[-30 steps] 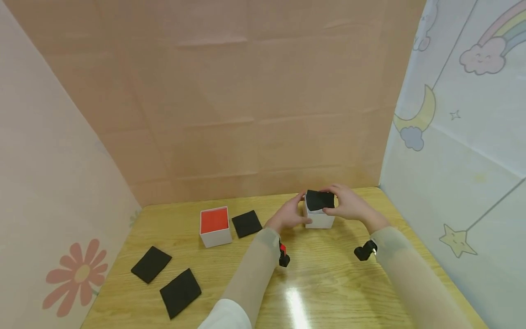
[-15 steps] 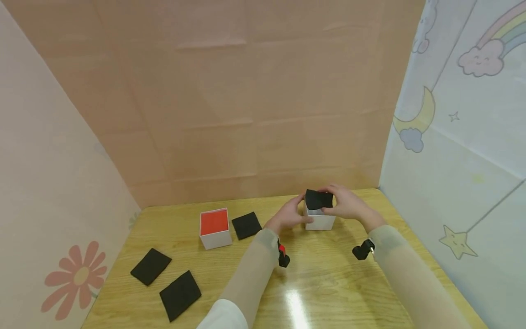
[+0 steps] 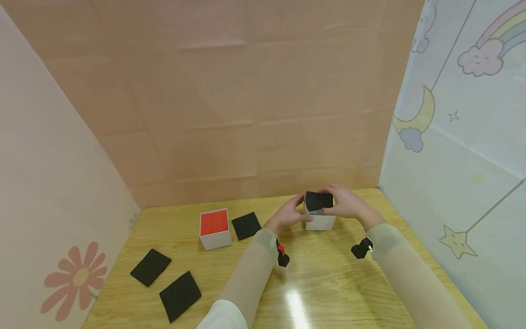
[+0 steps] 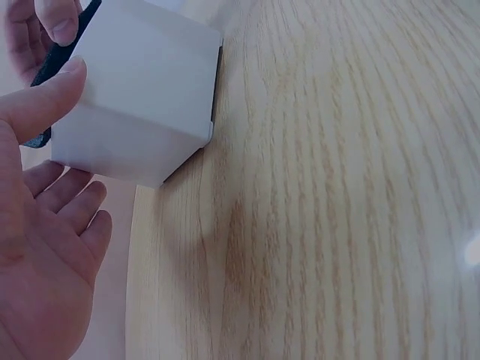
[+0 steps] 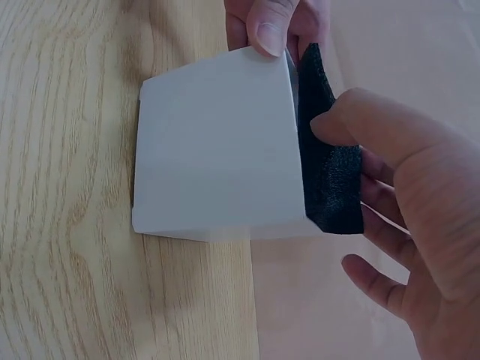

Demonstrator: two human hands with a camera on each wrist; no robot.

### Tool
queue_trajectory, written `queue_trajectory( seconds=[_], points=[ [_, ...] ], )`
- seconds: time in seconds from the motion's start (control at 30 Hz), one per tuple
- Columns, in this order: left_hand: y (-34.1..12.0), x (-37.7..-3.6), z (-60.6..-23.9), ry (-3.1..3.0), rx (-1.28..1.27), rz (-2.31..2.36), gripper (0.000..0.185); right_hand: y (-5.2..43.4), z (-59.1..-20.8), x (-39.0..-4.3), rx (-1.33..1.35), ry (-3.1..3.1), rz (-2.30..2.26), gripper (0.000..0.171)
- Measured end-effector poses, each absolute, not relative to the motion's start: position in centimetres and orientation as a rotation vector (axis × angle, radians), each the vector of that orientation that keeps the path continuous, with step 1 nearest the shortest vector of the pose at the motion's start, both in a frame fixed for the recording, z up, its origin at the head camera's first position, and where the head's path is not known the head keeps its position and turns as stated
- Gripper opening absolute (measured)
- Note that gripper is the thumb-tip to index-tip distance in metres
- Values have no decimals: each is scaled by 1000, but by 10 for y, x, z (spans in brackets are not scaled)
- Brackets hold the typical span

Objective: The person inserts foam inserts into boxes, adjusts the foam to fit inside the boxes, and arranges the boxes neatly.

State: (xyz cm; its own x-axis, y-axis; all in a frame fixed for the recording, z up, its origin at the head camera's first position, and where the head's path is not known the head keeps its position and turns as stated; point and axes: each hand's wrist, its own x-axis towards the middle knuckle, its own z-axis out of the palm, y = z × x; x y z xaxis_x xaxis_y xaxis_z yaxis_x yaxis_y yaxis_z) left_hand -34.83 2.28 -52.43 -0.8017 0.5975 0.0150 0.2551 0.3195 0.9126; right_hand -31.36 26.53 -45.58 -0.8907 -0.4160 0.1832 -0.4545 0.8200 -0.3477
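Kinda mid-step I'd say, with the curved black foam-looking sheet (image 3: 318, 200) pinched in the right hand (image 3: 347, 204) at the mouth of the square white box (image 3: 321, 223), not lying flat yet, left hand (image 3: 287, 214) gripping the box, and three other flat black sheets (image 3: 181, 296) loose on the wooden table (image 3: 328, 288).

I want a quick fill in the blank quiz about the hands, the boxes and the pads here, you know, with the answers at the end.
1. The pad that the right hand pinches is ____ in colour.
2. The outside of the box that the left hand grips is ____ in colour.
3. The other box shows the colour ____ within its rim.
4. The number of loose pads lying flat on the table is ____.

Missing words: black; white; red; three.
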Motion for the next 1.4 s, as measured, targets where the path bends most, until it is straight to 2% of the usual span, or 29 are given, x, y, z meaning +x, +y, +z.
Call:
queue_trajectory(
  seconds=[0.8, 1.13, 1.4],
  points=[
    [26, -345, -520, 2372, 768, 1389, 87, 260, -450, -315, 659, -2907, 551, 50],
    [28, -344, -520, 2389, 776, 1366, 89, 260, -450, -315, 674, -2927, 433, 64],
    [28, -343, -518, 2396, 802, 1366, 85, 257, -448, -315, 643, -2899, 347, 50]
  ],
)
